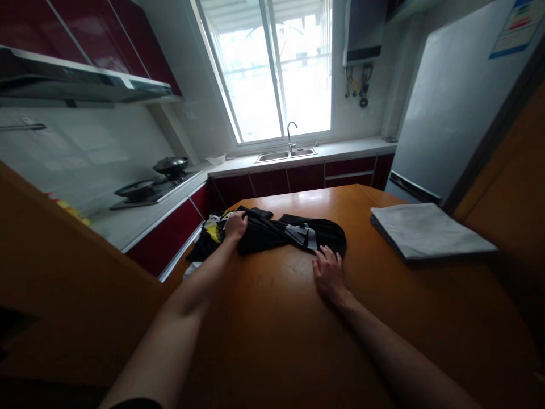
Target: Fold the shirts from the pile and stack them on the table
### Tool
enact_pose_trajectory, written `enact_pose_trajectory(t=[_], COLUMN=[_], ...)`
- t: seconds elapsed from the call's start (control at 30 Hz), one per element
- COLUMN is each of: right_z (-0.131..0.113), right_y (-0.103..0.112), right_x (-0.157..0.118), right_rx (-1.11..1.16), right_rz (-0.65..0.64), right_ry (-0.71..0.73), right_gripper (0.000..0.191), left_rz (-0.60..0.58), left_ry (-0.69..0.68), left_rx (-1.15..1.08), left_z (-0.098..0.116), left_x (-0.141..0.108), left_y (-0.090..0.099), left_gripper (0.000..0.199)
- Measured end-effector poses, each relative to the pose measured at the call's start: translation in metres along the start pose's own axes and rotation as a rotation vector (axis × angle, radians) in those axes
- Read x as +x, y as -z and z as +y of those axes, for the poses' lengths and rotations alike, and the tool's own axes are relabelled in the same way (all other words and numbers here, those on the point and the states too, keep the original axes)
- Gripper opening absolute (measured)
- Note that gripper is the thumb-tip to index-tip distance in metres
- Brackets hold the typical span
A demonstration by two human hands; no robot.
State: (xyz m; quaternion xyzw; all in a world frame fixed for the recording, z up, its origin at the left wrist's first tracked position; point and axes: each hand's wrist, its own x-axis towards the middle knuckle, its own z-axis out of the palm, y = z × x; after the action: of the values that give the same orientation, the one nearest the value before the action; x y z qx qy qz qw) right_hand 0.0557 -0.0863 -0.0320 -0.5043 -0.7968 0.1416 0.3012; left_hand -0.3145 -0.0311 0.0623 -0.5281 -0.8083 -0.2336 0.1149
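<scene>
A black garment with a grey print (266, 236) lies bunched and stretched sideways across the wooden table. My left hand (236, 224) is closed on its left part, the fingers curled into the cloth. At the other end, my right hand (330, 271) rests with fingers spread, its fingertips touching the near edge of the garment beside the grey print. Beneath and beyond my left forearm is a heap of other cloth, with a yellow and black piece (212, 232) and some white showing. My forearm partly hides that heap.
On the table's right side lies a folded grey-white cloth stack (430, 230). The wooden table (272, 318) has a rounded far edge. Beyond it are a counter with a sink (272, 155), a stove with pans (171, 165) at left, and a fridge (447, 102) at right.
</scene>
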Motion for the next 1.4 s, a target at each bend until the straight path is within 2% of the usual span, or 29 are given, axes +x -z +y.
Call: enact_pose_trajectory(t=[0.13,0.27,0.37,0.47,0.57,0.73,0.83,0.9,1.07,1.23,1.4], right_z=[-0.001,0.0,0.0,0.0,0.001,0.004,0.006,0.007,0.009,0.01,0.009], right_y=[0.0,0.0,0.001,0.002,0.001,-0.001,-0.001,0.0,0.003,0.008,0.015], right_x=[0.001,0.001,0.002,0.003,0.003,0.003,0.003,0.003,0.001,-0.003,-0.005], right_rx=[0.006,0.024,0.041,0.049,0.064,0.1,0.129,0.154,0.21,0.24,0.292], right_rz=[-0.014,-0.008,0.002,0.012,0.018,0.044,0.07,0.089,0.137,0.171,0.183], right_ry=[-0.002,-0.011,-0.013,-0.012,-0.006,0.012,0.039,0.067,0.097,0.12,0.034], right_gripper=[0.041,0.04,0.038,0.037,0.037,0.036,0.036,0.036,0.037,0.038,0.036], left_rz=[-0.091,-0.175,-0.248,-0.286,-0.272,-0.195,-0.185,-0.197,-0.291,-0.378,-0.46], left_ry=[-0.003,-0.03,-0.015,-0.025,-0.098,-0.3,-0.406,-0.469,-0.546,-0.532,-0.645], left_rx=[0.09,0.171,0.243,0.309,0.34,0.34,0.325,0.305,0.33,0.273,0.119], left_z=[0.0,0.003,0.002,0.001,0.003,0.013,0.021,0.028,0.047,0.073,0.108], left_x=[0.04,0.069,0.081,0.083,0.079,0.06,0.032,0.004,-0.089,-0.188,-0.269], left_y=[-0.01,-0.021,-0.024,-0.023,-0.013,0.024,0.049,0.063,0.085,0.093,0.086], left_gripper=[0.037,0.048,0.032,0.014,0.019,0.019,0.019,0.018,0.019,0.016,0.009])
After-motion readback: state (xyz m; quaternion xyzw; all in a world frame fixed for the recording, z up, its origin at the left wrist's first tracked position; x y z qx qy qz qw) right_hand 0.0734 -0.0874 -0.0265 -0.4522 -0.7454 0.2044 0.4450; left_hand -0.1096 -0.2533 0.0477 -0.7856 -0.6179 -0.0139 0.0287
